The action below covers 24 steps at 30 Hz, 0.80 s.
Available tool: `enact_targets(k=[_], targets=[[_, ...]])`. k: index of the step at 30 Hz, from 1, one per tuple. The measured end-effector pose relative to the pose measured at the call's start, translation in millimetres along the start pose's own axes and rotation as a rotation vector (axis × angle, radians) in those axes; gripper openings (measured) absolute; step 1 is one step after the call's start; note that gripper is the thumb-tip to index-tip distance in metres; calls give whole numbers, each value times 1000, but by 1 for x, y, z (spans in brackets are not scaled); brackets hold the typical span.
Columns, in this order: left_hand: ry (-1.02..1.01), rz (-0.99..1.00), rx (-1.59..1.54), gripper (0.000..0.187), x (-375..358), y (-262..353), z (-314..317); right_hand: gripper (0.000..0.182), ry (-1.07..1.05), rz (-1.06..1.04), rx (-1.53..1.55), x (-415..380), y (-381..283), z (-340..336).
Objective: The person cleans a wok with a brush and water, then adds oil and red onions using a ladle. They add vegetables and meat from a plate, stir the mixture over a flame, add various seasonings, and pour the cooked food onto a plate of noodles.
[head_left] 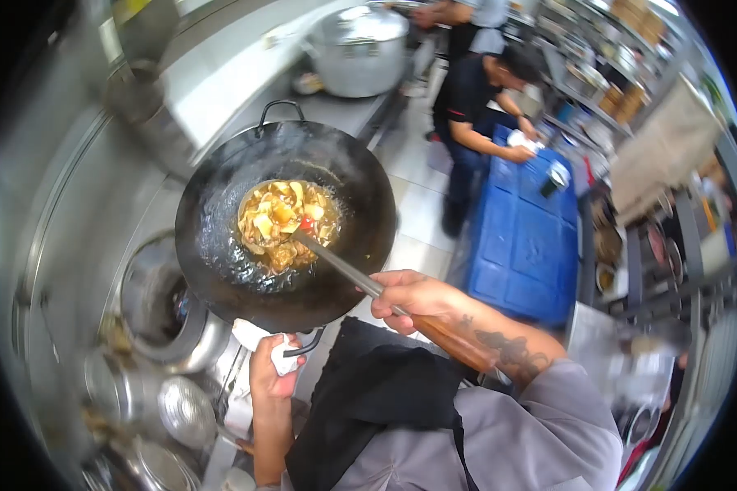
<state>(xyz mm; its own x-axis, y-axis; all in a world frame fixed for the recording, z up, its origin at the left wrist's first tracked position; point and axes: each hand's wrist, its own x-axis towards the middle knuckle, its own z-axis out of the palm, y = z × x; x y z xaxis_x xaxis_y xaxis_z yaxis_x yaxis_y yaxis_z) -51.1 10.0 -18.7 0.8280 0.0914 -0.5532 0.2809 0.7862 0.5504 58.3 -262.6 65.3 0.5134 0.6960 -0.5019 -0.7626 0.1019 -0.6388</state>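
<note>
A dark wok (360, 176) is in front of me, tilted, with steam rising and shiny liquid inside. My left hand (272, 370) is closed around its near loop handle (309, 344), with a folded white cloth (250, 334) between. My right hand (409, 299) grips a long-handled ladle (336, 260), its wooden end running back along the forearm. Sliced food in brown sauce (282, 214), with yellowish and red pieces, fills the ladle's bowl, which is mostly hidden. More food lies around it in the wok.
A round stove burner (164, 303) sits left of the wok. Metal pots and lids, including a perforated round piece (187, 411), stand at lower left. A large lidded pot (360, 61) is behind the wok. A co-worker (471, 106) bends over a blue chest (520, 237) at right.
</note>
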Motion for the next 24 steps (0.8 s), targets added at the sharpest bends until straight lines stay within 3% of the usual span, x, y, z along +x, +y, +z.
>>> enact_targets(k=[6,7,8,9,10,12,24], targets=[[-305,-302,107,14,83,-142,79,44,259,-201,105,-108,64,-157],[-268,-382,108,13,57,-68,73,43,312,-171,157,-101,44,-78],[-268,-421,130,13,59,-75,84,41,343,-190,188,-115,49,-83],[-260,-442,191,11,82,-109,119,15,375,-238,236,-137,41,-122],[-297,-487,217,11,91,-112,122,15,424,-270,261,-142,50,-120],[-333,-583,288,10,104,-131,124,37,520,-332,307,-151,84,-122],[-701,-997,705,11,141,-169,186,37,928,-704,681,-167,159,-21]])
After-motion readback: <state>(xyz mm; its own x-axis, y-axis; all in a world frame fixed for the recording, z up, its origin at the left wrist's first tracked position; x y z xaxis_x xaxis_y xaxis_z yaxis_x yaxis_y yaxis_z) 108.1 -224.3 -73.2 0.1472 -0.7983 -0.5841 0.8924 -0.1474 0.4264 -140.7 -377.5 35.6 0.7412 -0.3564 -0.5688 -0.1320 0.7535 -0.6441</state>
